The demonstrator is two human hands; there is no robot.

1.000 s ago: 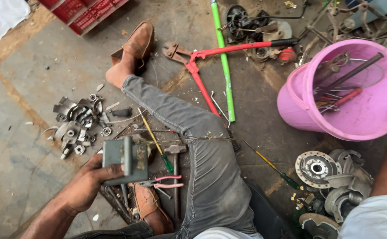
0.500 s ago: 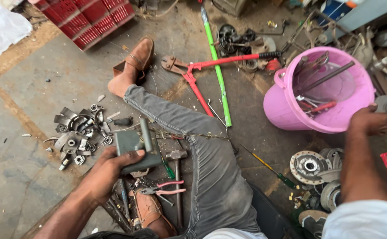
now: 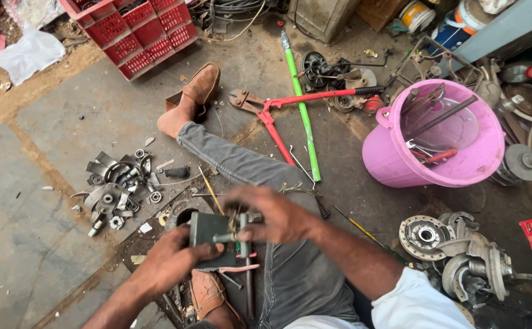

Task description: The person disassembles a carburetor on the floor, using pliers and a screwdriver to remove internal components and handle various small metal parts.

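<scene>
I sit on the floor with one leg in grey trousers (image 3: 241, 164) stretched out. My left hand (image 3: 171, 259) grips a dark green metal block (image 3: 208, 240) from the left side, just above my lap. My right hand (image 3: 272, 214) has come over to the block's top right, its fingers pinched on a small metal part (image 3: 237, 224) sticking out of the block. Pink-handled pliers (image 3: 238, 268) lie just below the block, partly hidden by it.
A pink bucket (image 3: 394, 164) holding long tools stands at the right. Red bolt cutters (image 3: 290, 103) and a green rod (image 3: 302, 116) lie beyond my leg. Small metal scrap (image 3: 117, 186) sits at the left, wheel hubs (image 3: 455, 250) at the lower right, a red crate (image 3: 138, 30) at the top.
My right hand has left the pink bucket and swung left to the green block, where it now pinches a small part. My left hand has kept hold of the block.
</scene>
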